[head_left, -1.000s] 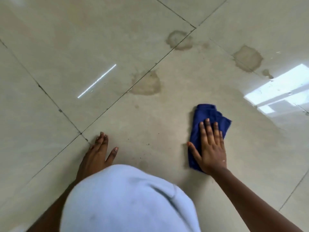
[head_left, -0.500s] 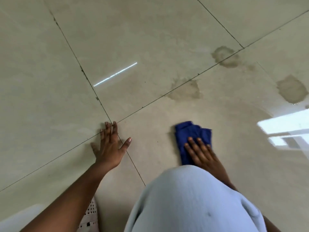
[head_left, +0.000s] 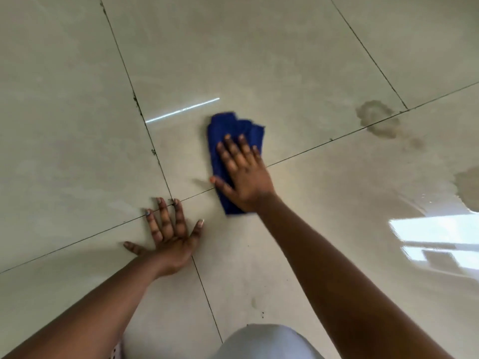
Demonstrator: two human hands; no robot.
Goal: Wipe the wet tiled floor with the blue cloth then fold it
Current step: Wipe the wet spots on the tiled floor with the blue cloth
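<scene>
1. Glossy beige tiled floor (head_left: 285, 60) fills the view, crossed by dark grout lines; murky wet patches (head_left: 377, 120) sit to the right, and a second one lies at the right edge.
2. Compared with half a second back, the blue cloth (head_left: 233, 130) has slid forward and left, now straddling a grout line where a stain showed earlier.
3. Right hand (head_left: 243, 174) presses flat on the cloth, fingers (head_left: 228, 146) spread, pinching nothing.
4. Left hand (head_left: 171, 237) braces on bare tile, fingers splayed.
5. Judging by this, wiping is mid-course: the right-side patches remain, and folding has not begun.
</scene>
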